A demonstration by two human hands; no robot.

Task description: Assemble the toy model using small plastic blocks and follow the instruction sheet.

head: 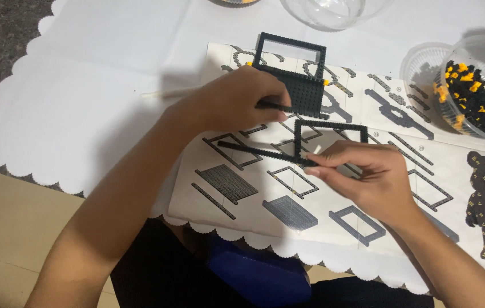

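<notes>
While both hands pinch black brick strips, a white scalloped cloth (83, 114) (instruction sheet (368, 188) atop) covers the table.

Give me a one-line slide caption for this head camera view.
Left hand and right hand fit thin black brick strips over an instruction sheet.

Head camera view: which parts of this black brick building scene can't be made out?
- Thin black brick strip in the left hand: mostly hidden by its fingers.
- Clear round plastic bowl: cut off by the top edge.
- Clear plastic tub of black and yellow bricks: single pieces too small to tell; right side cut off.
- Printed instruction sheet: middle covered by both hands.
- Open black brick frame: lower corner hidden by the right hand.
</notes>
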